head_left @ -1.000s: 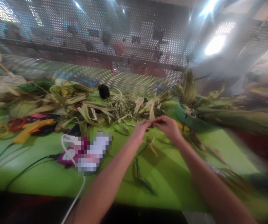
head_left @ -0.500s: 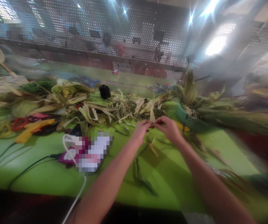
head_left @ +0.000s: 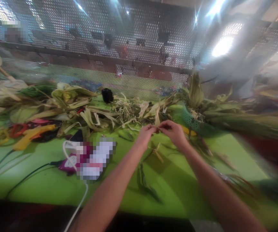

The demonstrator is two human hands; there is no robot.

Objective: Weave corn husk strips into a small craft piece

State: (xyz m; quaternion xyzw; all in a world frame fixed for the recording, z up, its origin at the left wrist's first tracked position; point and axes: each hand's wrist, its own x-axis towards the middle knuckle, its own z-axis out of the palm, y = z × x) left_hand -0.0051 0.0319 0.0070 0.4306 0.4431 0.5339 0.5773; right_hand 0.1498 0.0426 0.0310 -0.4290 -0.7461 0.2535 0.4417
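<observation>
The left hand (head_left: 145,137) and right hand (head_left: 175,132) pinch a pale, tapering dried-husk strip (head_left: 157,120), its long axis pointing away between them.

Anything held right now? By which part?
A pale husk strip, apparently pinched at its lower end by the left hand and right hand together; exact finger contact is too blurred to tell.

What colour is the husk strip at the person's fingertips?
The husk strip is pale straw-yellow; the head view, the only one, shows it.
</observation>
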